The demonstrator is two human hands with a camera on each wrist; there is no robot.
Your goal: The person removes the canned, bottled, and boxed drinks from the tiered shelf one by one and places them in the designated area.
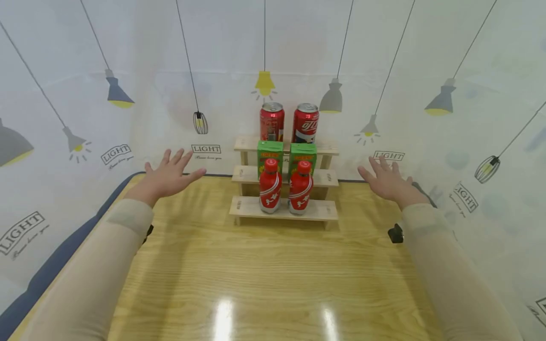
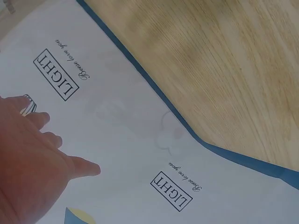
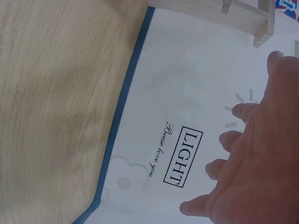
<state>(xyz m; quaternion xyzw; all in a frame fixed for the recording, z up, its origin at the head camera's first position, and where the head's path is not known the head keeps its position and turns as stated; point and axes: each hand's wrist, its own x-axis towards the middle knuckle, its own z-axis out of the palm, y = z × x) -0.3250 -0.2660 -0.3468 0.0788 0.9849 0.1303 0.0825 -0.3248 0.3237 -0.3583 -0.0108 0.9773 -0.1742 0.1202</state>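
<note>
My left hand (image 1: 168, 176) is held out with fingers spread, left of a three-step wooden rack (image 1: 247, 206), and holds nothing. On the rack's other side my right hand (image 1: 387, 182) is stretched out the same way, also holding nothing. Two red soda cans (image 1: 272, 121) stand on the top step. Green drink cartons (image 1: 303, 154), a pair of them, are on the middle step, partly hidden by two red bottles (image 1: 270, 187) upright on the lowest step. Spread fingers also show in the left wrist view and the right wrist view, over the printed cloth.
The wooden table (image 1: 273, 270) extends in front of the rack. White cloth (image 1: 230, 90) printed with hanging lamps encloses the back and sides, with a dark blue edge (image 2: 140, 70) along the table. A small black device (image 1: 395, 233) sits by the right wrist.
</note>
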